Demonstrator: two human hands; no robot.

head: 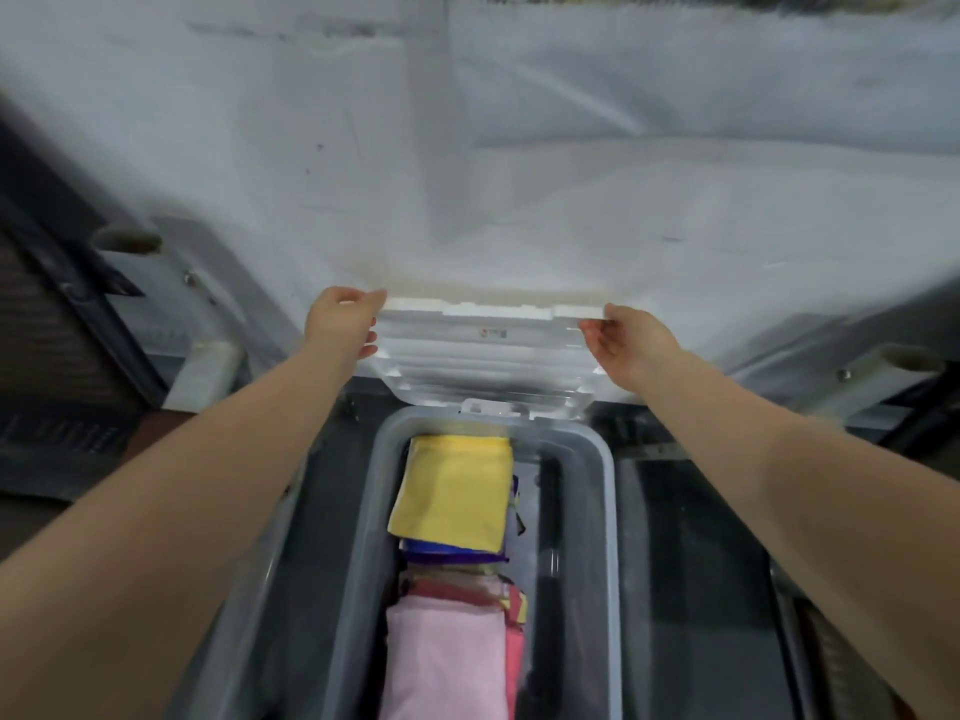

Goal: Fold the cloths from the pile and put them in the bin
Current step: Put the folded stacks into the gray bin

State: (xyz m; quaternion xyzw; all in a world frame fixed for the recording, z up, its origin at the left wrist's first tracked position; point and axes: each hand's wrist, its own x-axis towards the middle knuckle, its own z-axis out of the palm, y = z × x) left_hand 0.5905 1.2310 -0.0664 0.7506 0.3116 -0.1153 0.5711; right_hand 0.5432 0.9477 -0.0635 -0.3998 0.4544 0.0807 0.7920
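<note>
Seen from my remote seat: the white-covered table (519,174) fills the far half of the frame, its near edge just beyond the bin (605,491), which I take as my marker. I see no pile of loose cloths on the part of the table that shows.

The bin, a grey see-through tub, stands on the dark floor directly below the head camera. Its white lid (483,356) is off the rim and held tilted just beyond the bin's far end, against the table edge.

Inside the bin, folded cloths lie in a row: a pink cloth (441,662) at the near end, a yellow cloth (452,491) at the far end, and a blue cloth (447,549) edging out between them, with other coloured edges I cannot sort.

My left hand (343,322) grips the lid's left side, fingers curled round its edge. My right hand (631,340) grips the right side, thumb above and fingers under.

My reading is that the folding is largely or wholly done, the cloths being already in the bin. What seems left is the lid; whether it is going on or coming off, one blurred frame cannot tell me.
</note>
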